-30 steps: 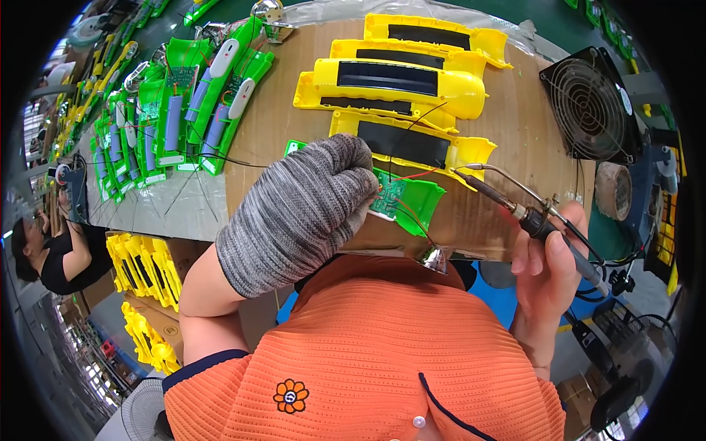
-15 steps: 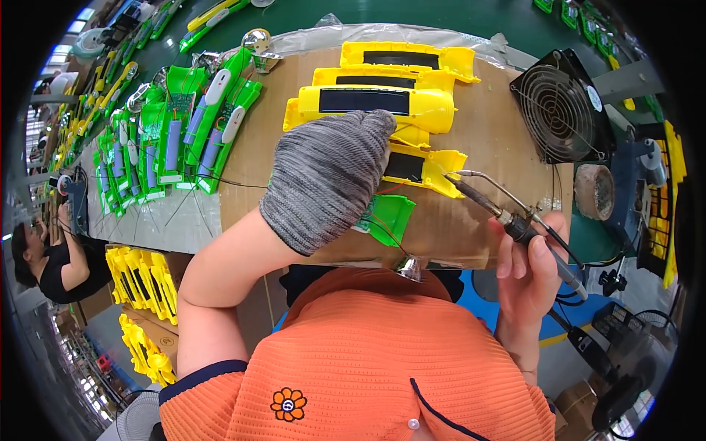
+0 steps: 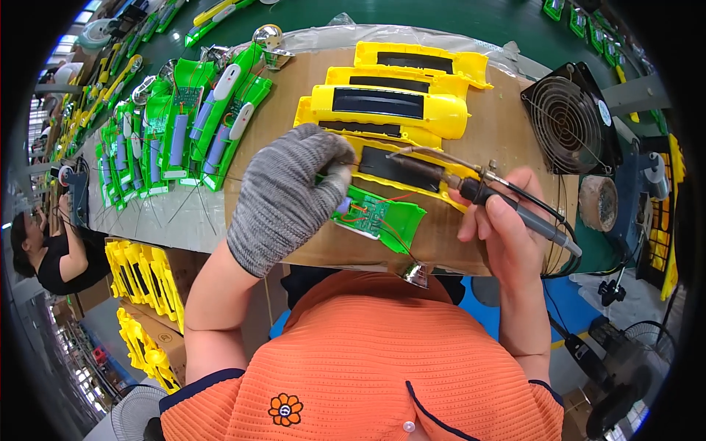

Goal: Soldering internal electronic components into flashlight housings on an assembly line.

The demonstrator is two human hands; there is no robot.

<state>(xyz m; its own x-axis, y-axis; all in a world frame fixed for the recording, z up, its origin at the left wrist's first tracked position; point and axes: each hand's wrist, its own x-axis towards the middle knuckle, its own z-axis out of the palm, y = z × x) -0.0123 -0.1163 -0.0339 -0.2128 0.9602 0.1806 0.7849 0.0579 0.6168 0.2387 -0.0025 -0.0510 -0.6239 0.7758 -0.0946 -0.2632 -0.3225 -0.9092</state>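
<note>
Grey plastic sheathes the handle of the soldering iron (image 3: 528, 217), its metal barrel and thin bent tube reaching over the nearest yellow case (image 3: 376, 183), a ribbed-edge plastic half with a flat black panel. Bare thumb and fingers of the right hand (image 3: 512, 234) pinch that handle. Just below the yellow case lies a green case (image 3: 406, 223), a glossy curved half carrying a circuit board (image 3: 373, 212) and red wires; a shiny, cup-shaped lamp (image 3: 416, 275) sits at the table's near edge. Beside the board, the left hand (image 3: 288, 197) wears a streaky grey knit glove, thumb and forefinger bent toward each other; whether they pinch anything I cannot tell. More yellow cases (image 3: 454, 117) are stacked beyond. Leftward, green cases (image 3: 179, 140) hold smooth purple batteries. Rightward stand a black fan (image 3: 573, 121) bearing a small pale sticker and a roll of tape (image 3: 598, 203). An outlined orange flower patch (image 3: 285, 409) marks the ribbed orange shirt (image 3: 353, 338).
</note>
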